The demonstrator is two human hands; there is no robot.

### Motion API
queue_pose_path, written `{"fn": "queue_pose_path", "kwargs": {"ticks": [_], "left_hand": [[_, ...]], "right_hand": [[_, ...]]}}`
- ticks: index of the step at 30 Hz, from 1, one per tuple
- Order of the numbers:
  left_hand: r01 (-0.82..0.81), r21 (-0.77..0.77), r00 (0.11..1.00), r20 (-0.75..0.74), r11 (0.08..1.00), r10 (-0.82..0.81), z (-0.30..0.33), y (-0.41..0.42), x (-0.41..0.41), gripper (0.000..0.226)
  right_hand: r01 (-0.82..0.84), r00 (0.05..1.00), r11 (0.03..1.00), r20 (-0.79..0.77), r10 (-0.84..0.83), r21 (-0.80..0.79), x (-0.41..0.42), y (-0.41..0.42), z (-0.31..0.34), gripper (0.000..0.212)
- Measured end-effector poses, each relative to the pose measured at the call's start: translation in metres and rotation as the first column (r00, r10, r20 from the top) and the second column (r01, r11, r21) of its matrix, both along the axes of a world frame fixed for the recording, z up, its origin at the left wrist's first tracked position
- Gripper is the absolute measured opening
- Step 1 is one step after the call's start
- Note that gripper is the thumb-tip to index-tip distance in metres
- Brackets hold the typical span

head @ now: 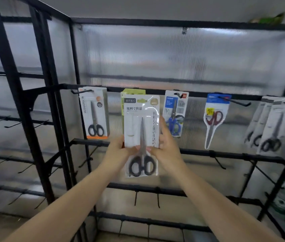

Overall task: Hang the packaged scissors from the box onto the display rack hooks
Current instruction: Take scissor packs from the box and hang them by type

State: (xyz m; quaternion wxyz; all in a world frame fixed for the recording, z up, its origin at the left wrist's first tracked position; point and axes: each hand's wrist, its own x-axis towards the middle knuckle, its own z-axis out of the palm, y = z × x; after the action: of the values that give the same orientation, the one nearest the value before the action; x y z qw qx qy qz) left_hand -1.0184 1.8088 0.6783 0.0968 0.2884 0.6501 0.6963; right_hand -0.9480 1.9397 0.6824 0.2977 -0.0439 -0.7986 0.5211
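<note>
Packaged scissors (141,135), black-handled, in a white card with clear blister, upright at frame centre. Top edge overlaps a green pack on the display rack (155,92). Further packs hang along its hooks (234,101).

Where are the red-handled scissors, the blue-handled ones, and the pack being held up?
Red-handled scissors (214,117), head view: on the red handle loops.
Blue-handled scissors (173,124), head view: on the blue handles.
Held pack (141,119), head view: on the white card, above the blades.
</note>
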Motion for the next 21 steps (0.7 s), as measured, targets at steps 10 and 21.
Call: {"fn": "queue_pose_path", "kwargs": {"ticks": [10,21], "left_hand": [[-0.178,-0.528,0.694,-0.666,0.83,-0.275,0.01,0.1,0.035,0.038],[-0.133,-0.556,0.517,-0.745,0.82,-0.422,0.029,0.201,0.098,0.052]], "right_hand": [[0.373,0.928,0.927,-0.013,-0.373,0.034,0.084,0.102,-0.006,0.091],[0.722,0.685,0.691,-0.104,-0.721,-0.035,0.198,0.205,0.002,0.086]]}}
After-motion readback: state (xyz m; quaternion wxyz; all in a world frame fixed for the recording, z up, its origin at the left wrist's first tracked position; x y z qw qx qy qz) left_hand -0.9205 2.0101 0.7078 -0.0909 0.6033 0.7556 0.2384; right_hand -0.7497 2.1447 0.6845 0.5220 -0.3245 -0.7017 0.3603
